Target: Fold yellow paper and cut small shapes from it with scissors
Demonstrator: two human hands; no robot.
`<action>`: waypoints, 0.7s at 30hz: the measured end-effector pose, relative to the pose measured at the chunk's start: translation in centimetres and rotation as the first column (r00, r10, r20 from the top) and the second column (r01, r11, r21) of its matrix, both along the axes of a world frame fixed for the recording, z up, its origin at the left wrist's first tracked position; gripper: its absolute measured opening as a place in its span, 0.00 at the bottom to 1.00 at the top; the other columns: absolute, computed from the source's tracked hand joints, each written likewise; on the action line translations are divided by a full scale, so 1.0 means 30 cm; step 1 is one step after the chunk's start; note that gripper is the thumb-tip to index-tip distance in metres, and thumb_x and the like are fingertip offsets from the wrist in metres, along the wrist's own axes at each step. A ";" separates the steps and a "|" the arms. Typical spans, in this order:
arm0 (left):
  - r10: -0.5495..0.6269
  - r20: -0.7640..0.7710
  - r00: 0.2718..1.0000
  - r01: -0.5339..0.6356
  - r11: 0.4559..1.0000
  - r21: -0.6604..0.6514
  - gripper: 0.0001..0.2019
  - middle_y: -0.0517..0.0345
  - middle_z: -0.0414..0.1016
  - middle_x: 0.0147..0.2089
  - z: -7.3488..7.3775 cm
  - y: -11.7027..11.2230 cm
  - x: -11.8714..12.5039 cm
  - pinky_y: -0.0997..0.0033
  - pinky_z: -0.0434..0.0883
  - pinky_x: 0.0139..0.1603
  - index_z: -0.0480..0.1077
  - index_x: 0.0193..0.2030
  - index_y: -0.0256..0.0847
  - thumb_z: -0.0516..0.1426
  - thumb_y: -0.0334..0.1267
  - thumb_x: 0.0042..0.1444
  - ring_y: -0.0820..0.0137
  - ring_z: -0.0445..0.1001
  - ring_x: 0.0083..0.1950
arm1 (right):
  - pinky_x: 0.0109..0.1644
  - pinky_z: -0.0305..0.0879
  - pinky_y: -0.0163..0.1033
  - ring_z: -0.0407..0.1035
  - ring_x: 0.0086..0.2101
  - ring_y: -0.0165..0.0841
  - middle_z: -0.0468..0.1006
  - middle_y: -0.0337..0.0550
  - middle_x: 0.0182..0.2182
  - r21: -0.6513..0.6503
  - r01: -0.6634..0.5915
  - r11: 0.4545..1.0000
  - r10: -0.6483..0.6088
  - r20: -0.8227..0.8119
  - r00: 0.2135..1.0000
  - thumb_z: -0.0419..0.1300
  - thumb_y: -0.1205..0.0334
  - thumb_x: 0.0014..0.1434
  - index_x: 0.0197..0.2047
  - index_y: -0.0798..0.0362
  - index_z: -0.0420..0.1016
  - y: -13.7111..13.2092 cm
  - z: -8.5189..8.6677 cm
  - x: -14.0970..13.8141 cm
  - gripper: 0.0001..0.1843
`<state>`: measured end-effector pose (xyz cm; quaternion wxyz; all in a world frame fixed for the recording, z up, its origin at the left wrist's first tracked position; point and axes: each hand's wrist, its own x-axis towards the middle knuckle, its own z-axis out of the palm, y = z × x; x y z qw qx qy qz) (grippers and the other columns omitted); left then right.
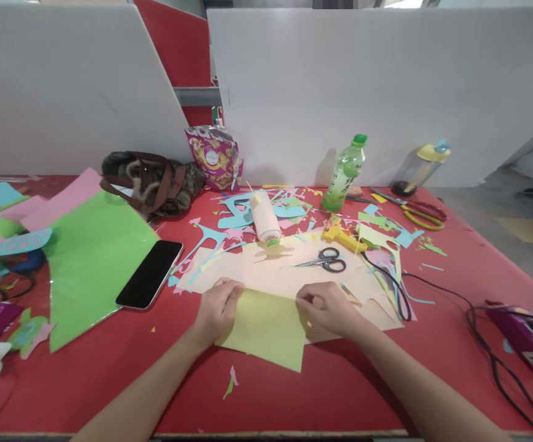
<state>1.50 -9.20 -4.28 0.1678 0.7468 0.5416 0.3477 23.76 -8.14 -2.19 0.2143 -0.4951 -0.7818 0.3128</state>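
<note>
bare forearms (156,387) come in over the near edge of the red worktop (294,399), and between them a yellow paper sheet (266,331) lies flat, its far part overlapping a larger peach sheet (270,270). the left hand (217,309) has its fingers curled shut on the sheet's upper left edge, and the right hand (327,309) pinches its upper right corner. thin and light, it looks floppy and quick to crease or tear, so opposite edges or corners seem the safest hold, both sides kept level.
</note>
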 end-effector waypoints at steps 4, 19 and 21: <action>0.092 0.059 0.994 -0.080 0.981 -0.177 0.15 0.58 0.69 0.23 0.012 0.007 -0.004 0.77 0.62 0.28 0.66 0.27 0.37 0.42 0.39 0.55 0.72 0.67 0.26 | 0.27 0.60 0.32 0.66 0.22 0.29 0.74 0.38 0.19 0.026 0.088 0.996 -0.087 -0.047 0.995 0.51 0.66 0.48 0.20 0.53 0.70 0.022 -0.009 0.024 0.10; 0.207 0.487 0.848 0.064 0.873 -0.483 0.19 0.56 0.70 0.23 0.029 -0.011 0.011 0.74 0.65 0.29 0.70 0.26 0.32 0.47 0.47 0.52 0.70 0.67 0.27 | 0.27 0.62 0.34 0.66 0.23 0.31 0.71 0.41 0.19 0.102 0.386 0.917 -0.352 -0.251 0.902 0.49 0.63 0.51 0.21 0.53 0.64 0.008 -0.054 0.017 0.10; 0.220 0.556 0.801 0.113 0.858 -0.501 0.19 0.55 0.72 0.25 0.028 -0.012 0.012 0.73 0.67 0.30 0.71 0.28 0.32 0.49 0.47 0.52 0.69 0.69 0.28 | 0.27 0.61 0.34 0.65 0.22 0.30 0.70 0.40 0.18 0.089 0.386 0.918 -0.354 -0.252 0.900 0.50 0.64 0.51 0.19 0.53 0.63 0.005 -0.056 0.017 0.10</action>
